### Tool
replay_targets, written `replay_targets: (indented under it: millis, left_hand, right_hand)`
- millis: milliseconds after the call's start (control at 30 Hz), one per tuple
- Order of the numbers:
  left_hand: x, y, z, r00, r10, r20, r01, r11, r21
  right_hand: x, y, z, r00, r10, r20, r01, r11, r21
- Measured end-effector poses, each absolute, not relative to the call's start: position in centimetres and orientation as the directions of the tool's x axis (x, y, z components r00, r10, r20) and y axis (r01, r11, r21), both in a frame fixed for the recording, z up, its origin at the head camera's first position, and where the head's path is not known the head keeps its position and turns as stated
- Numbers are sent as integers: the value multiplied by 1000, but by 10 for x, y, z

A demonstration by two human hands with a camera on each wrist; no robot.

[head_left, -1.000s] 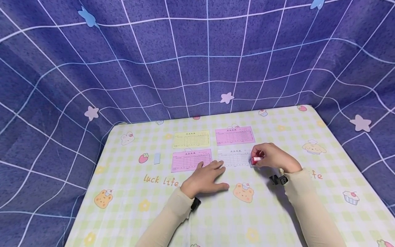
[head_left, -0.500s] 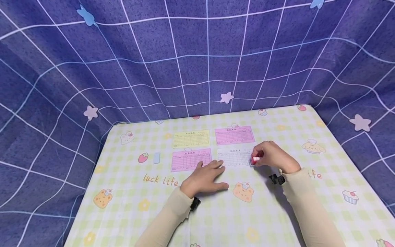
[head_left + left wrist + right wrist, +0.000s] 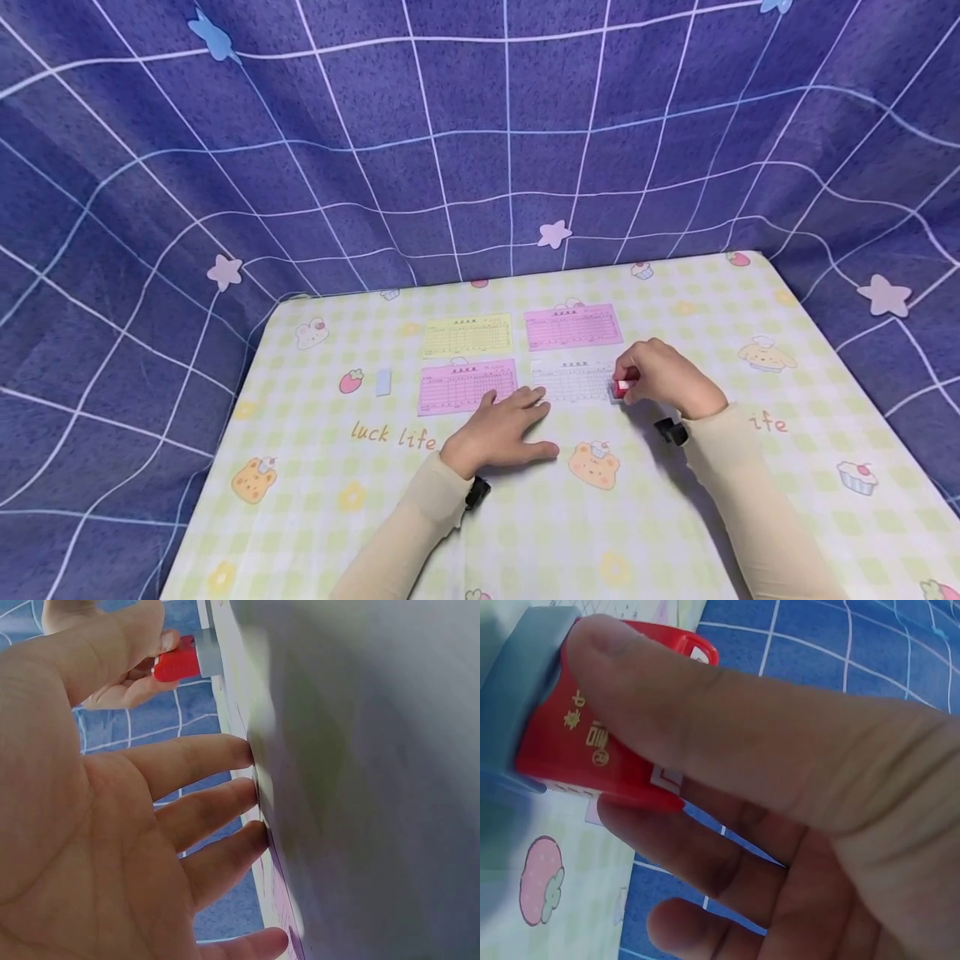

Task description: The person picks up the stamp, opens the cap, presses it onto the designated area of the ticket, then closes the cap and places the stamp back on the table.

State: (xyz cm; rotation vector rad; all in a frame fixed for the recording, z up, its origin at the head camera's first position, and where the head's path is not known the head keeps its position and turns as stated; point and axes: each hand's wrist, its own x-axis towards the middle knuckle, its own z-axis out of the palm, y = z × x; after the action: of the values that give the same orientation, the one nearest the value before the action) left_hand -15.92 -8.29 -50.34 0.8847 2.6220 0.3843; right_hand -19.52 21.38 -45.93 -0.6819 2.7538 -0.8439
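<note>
My right hand [image 3: 667, 379] pinches a red self-inking stamp [image 3: 600, 720] between thumb and fingers. The stamp's grey-blue base [image 3: 514, 697] faces down at the right end of a white printed form [image 3: 572, 382]. Gold characters show on its red side in the right wrist view. My left hand [image 3: 502, 433] lies with fingers spread, its fingertips [image 3: 244, 793] on the near edges of the white form and a pink form [image 3: 453, 388] to its left. In the left wrist view the stamp stands upright, base against the paper. The stamp's underside is hidden.
Behind these two lie a yellow form [image 3: 467, 336] and another pink form [image 3: 573, 327]. A small light-blue rectangular piece [image 3: 383, 382] lies to the left. A checked cloth with cartoon prints covers the table [image 3: 315, 517]. A blue curtain [image 3: 360, 208] hangs around the back and sides.
</note>
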Motion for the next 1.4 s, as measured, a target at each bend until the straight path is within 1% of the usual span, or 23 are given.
replay_targets:
  millis: [100, 233, 533, 1033, 1400]
  left_hand:
    - [-159, -83, -503, -746, 621, -240, 524, 770, 365]
    - [-159, -83, -503, -747, 618, -245, 518, 773, 366]
    - [-159, -82, -502, -742, 626, -240, 530, 767, 363]
    - [-159, -83, -499, -742, 625, -245, 521, 766, 376]
    - [-160, -83, -499, -740, 626, -246, 527, 767, 367]
  right_hand:
    - [-196, 212, -457, -875, -482, -46, -388, 756, -527]
    - [-197, 211, -457, -875, -481, -62, -384, 765, -517]
    - [-196, 216, -462, -890, -447, -87, -333, 768, -547]
    - [-196, 217, -463, -878, -475, -54, -371, 748, -551]
    - [-195, 219, -463, -872, -488, -45, -367, 710, -601]
